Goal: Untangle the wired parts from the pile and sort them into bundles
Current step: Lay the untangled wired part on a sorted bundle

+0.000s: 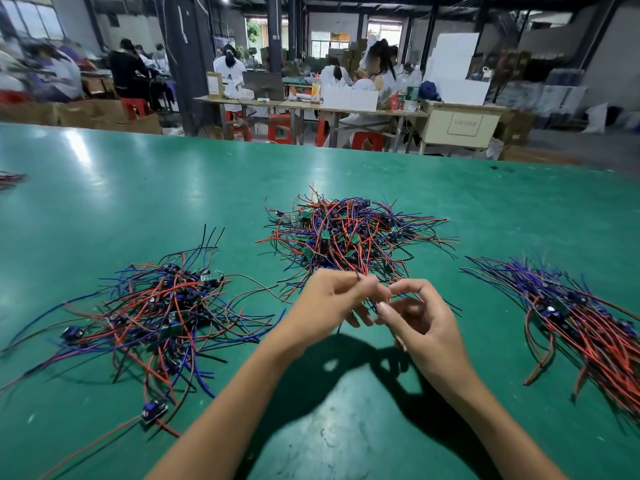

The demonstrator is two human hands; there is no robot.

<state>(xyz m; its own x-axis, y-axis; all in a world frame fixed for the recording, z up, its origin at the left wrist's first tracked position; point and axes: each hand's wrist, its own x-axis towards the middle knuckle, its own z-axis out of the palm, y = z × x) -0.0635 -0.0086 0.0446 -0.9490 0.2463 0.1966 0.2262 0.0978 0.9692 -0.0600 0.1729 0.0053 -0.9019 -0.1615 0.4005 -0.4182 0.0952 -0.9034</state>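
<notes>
A tangled pile of wired parts (349, 233), red, blue and black leads with small green boards, lies in the middle of the green table (138, 188). My left hand (332, 299) and my right hand (419, 320) meet just in front of it, above the table. Both pinch thin wires that run back into the pile's near edge. A looser heap of wired parts (162, 306) spreads at the left. At the right lies a bundle (588, 320) with its wires laid roughly side by side.
One stray wired part (154, 410) sits near the front left. A few more wires (10, 178) show at the far left edge. Beyond the table's far edge, people sit at workbenches (311, 105) with boxes and red stools.
</notes>
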